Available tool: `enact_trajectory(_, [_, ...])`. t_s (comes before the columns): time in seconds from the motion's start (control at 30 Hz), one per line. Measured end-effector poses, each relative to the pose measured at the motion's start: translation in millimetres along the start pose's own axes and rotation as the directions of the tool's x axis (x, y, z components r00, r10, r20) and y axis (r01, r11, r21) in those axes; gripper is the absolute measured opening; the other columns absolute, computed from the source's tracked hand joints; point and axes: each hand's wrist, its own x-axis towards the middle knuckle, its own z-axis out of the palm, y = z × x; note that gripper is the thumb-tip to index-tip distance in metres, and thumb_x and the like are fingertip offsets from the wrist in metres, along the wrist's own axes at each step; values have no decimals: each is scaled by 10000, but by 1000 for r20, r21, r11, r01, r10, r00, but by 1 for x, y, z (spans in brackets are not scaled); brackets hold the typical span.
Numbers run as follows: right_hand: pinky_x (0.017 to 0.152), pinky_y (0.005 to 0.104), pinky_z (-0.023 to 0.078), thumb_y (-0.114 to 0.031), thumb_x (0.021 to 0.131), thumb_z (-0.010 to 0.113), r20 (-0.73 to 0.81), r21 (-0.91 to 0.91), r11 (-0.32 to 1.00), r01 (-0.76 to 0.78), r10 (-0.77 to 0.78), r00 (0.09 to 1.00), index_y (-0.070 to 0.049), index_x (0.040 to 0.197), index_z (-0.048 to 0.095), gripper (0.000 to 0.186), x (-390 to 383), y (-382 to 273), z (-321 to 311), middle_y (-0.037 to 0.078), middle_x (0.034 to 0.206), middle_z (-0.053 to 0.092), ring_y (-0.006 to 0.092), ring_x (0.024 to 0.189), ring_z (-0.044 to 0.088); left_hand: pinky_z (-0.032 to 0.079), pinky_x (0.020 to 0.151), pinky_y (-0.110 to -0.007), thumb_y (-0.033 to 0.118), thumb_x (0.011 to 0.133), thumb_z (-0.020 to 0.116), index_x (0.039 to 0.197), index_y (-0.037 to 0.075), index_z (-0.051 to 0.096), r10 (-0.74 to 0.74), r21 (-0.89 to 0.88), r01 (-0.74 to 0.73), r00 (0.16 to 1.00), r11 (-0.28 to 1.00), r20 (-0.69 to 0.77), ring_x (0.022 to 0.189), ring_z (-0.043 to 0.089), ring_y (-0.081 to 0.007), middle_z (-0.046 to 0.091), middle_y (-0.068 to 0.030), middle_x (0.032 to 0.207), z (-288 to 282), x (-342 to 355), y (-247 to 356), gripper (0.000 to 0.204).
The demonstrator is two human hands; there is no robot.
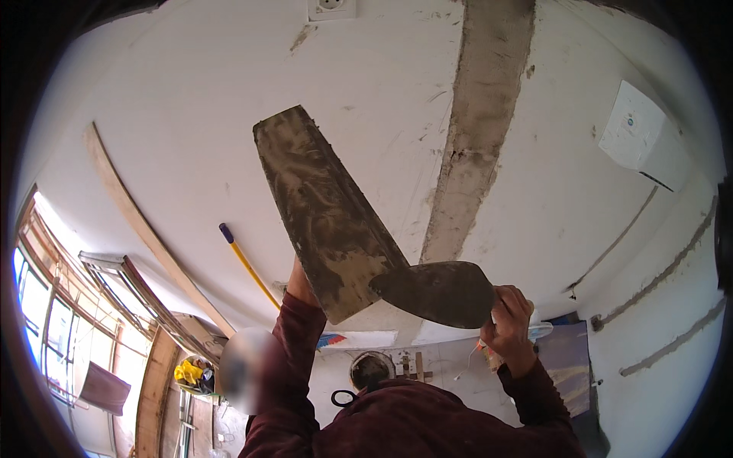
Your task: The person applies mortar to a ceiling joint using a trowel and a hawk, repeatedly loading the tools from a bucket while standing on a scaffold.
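Right hand clutches trowel over board; left hand behind board, can't tell grip; tilting could shed mortar.

Can't see most of L hand behind board, nor trowel handle at R hand, nor ID blurry patch by L sleeve, nor whole socket past top edge.

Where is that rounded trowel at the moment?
In the head view, the trowel is right of centre, in the right hand, its tip at the lower end of the mortar-smeared board.
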Motion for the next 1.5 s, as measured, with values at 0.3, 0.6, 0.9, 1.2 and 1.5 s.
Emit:
enact_trajectory(0.3, [681, 368, 468, 6, 660, 631, -83, 21, 1000, 22, -21, 996, 19, 1030, 607, 371, 36, 11, 37, 106, 883, 585, 273, 785, 590, 413, 1001, -447, 359, 922, 520, 1287, 99, 486, -130, 93, 124, 989, 988, 72, 1159, 516, -264, 546, -82, 1261, 0, -6, -27, 449])
enact_trajectory(0.6, [699, 387, 463, -33, 708, 648, -49, 52, 997, -62, 64, 997, -4, 1078, 602, 374, 50, 7, 76, 106, 898, 579, 288, 792, 574, 407, 1006, -448, 357, 922, 513, 1293, 100, 482, -487, 294, 435, 864, 851, 131, 1167, 509, -266, 544, -86, 1265, -59, -116, -25, 452])
enact_trajectory(0.9, [507, 375, 374, -145, 879, 592, 511, 406, 645, -647, 426, 746, -6, 778, 538, 180, -115, -22, 145, 134, 660, 489, 302, 557, 479, 401, 1011, -448, 356, 923, 507, 1298, 101, 479, -798, 312, 857, 503, 410, -331, 1175, 503, -267, 541, -90, 1269, -130, -301, 28, 455])
enact_trajectory(1.2, [675, 480, 470, -342, 939, 435, 812, -170, 621, -766, 528, 249, 0, 770, 595, 414, -393, -14, 317, 233, 753, 610, 389, 729, 610, 395, 1016, -449, 355, 923, 500, 1303, 101, 475, -690, -162, 961, 39, 224, -722, 1182, 496, -269, 538, -95, 1273, -105, -432, 0, 458])
enact_trajectory(1.5, [388, 298, 427, -443, 951, 421, 924, -381, -565, -732, -216, -314, -12, 906, 600, 469, -301, 2, 254, 34, 606, 531, 114, 432, 498, 389, 1021, -449, 354, 923, 493, 1308, 102, 471, -748, -184, 878, 247, 441, -616, 1190, 490, -271, 536, -99, 1277, -112, -395, -142, 461])
